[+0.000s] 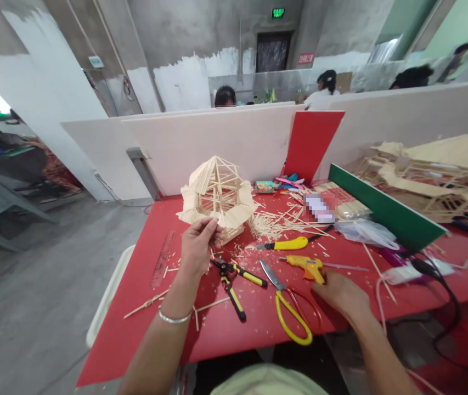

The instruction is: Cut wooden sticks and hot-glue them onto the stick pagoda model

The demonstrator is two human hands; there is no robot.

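Note:
My left hand [198,244] is closed in a pinch at the near lower edge of a small pavilion-like model [217,189] made of thin wooden sticks. What sits between those fingertips is hidden, and I cannot tell whether they touch the model. My right hand [338,291] is closed round the handle of a yellow glue gun [305,264], whose nozzle points left and which lies low over the table. Between the hands are black-and-yellow pliers [234,282], scissors [289,307] with yellow and red handles, and a yellow utility knife [285,243].
Loose sticks [277,222] and shavings cover the red table [135,334] behind the tools. A clear ruler [162,260] lies at left. A green board [385,208] stands at right, with a larger stick model [427,170] beyond. A power cable [456,307] hangs near my right arm.

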